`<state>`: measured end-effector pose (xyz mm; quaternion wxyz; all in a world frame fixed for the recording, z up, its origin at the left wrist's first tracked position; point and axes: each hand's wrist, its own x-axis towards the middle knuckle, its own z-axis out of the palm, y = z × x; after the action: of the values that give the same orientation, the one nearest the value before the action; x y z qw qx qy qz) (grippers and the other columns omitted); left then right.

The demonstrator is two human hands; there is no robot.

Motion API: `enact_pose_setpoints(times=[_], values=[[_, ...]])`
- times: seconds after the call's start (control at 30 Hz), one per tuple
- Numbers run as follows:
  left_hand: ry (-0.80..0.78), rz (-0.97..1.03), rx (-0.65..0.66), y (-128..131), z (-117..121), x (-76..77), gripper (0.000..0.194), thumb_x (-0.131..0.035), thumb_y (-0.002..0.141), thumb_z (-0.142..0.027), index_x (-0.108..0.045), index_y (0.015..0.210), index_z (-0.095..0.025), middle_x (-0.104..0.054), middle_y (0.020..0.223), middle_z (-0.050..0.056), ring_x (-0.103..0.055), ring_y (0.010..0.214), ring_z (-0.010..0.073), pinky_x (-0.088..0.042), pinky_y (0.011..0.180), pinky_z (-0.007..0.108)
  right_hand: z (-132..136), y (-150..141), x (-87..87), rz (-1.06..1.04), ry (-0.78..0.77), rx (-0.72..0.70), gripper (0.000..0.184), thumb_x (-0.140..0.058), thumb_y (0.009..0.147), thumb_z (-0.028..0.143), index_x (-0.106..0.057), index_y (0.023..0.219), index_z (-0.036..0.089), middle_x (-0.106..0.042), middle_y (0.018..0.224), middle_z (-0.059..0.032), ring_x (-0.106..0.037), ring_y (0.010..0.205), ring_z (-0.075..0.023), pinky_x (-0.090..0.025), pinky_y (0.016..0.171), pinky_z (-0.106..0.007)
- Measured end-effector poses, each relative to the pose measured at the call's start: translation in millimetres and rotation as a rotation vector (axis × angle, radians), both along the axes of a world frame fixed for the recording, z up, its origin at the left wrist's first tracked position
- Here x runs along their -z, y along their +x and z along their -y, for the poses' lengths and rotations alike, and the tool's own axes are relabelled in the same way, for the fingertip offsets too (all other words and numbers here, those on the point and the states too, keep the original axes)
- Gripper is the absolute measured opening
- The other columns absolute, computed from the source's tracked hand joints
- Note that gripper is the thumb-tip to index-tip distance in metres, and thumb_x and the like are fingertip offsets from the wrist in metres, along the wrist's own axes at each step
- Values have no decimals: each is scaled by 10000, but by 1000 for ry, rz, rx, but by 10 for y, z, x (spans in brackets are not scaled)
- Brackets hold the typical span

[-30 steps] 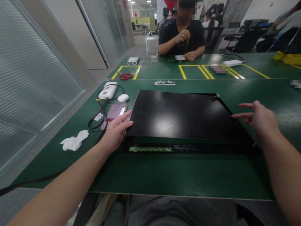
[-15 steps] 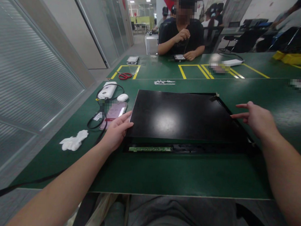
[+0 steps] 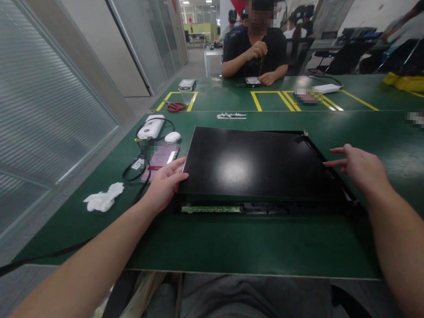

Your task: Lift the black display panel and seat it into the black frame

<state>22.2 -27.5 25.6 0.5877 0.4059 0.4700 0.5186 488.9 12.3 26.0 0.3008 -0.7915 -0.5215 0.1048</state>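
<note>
A flat black display panel (image 3: 246, 160) lies over a black frame (image 3: 293, 209), and it sits a little skewed to it. The frame shows along the front and right sides. On the frame's front strip, at its left, is a narrow green circuit board (image 3: 210, 209). My left hand (image 3: 165, 181) grips the panel's left edge, thumb on top and fingers along the side. At the right edge, my right hand (image 3: 360, 168) has its fingers spread, one fingertip touching or very near the edge; nothing is held in it.
Left of the panel are a phone (image 3: 161, 158), a white device (image 3: 151, 127) with a black cable, a white oval case (image 3: 173, 137) and crumpled tissue (image 3: 104, 198). Beyond lie white strips (image 3: 231, 116) and red-handled scissors (image 3: 176, 106). A person (image 3: 255, 51) works across the table.
My right hand has shifted very slightly left, and the panel's front right corner appears to have moved a little toward the frame's right side. My left hand stays on its edge.
</note>
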Motion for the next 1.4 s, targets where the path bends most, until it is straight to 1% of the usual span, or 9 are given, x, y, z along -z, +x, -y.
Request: enact_pose_setpoints(times=[0.1,0.27,0.6,0.77,0.9,0.97,1.1,1.27,1.4], values=[[4,-8,6,-11,1,7,613,-792,619,-164,-661,1216,-124,-788,1020,102,-746,974,299,-614,832,368,18,-52,-48,-64,-47,53,596,-302,910,554,-745,1118,214,-758,770,-81,-537,659,-207,-391,695,-375],[-5,-20,10,-16,6,9,611,-782,610,-155,-636,1201,-119,-788,967,88,-754,915,286,-616,798,362,34,-117,-110,-108,-66,90,541,-346,898,531,-753,1091,232,-760,783,-71,-546,692,-207,-397,713,-366],[-10,-14,-1,-21,-1,32,616,-777,594,-153,-618,1189,-128,-778,950,75,-749,893,276,-612,773,358,46,-120,-125,-96,-82,94,494,-391,883,508,-767,995,208,-766,790,-78,-559,655,-202,-414,696,-366],[-2,-6,12,-15,-5,29,601,-781,582,-159,-633,1164,-129,-777,948,76,-744,907,280,-601,770,352,48,-122,-125,-121,-105,100,477,-395,886,509,-759,969,213,-768,808,-73,-540,617,-175,-428,676,-349],[-8,-16,-5,-16,-5,27,613,-782,563,-159,-610,1151,-134,-768,867,45,-738,795,236,-578,681,302,28,-71,-78,-126,-93,85,493,-413,882,523,-764,1006,200,-775,835,-87,-560,631,-182,-431,664,-349],[-13,-26,-4,-13,-1,20,596,-775,560,-162,-600,1129,-139,-757,820,29,-725,726,218,-560,629,284,16,-43,-55,-117,-93,82,483,-424,880,526,-765,1015,211,-776,833,-76,-576,646,-186,-438,672,-350],[-17,-46,1,-4,10,1,574,-747,542,-154,-578,1091,-152,-731,749,-6,-686,614,184,-531,565,262,9,-42,-49,-106,-89,87,443,-450,864,500,-766,979,213,-774,808,-68,-593,648,-189,-454,689,-360],[-24,-48,5,-10,17,-4,566,-740,540,-141,-569,1079,-148,-736,764,4,-705,661,203,-537,574,263,17,-85,-81,-87,-85,88,418,-469,843,475,-774,933,204,-773,807,-75,-580,609,-184,-460,674,-367],[-23,-30,13,-18,9,10,567,-753,569,-141,-573,1106,-151,-755,815,25,-730,720,230,-568,628,298,18,-87,-77,-75,-82,92,398,-497,826,473,-780,937,215,-772,809,-64,-582,612,-181,-463,683,-366]])
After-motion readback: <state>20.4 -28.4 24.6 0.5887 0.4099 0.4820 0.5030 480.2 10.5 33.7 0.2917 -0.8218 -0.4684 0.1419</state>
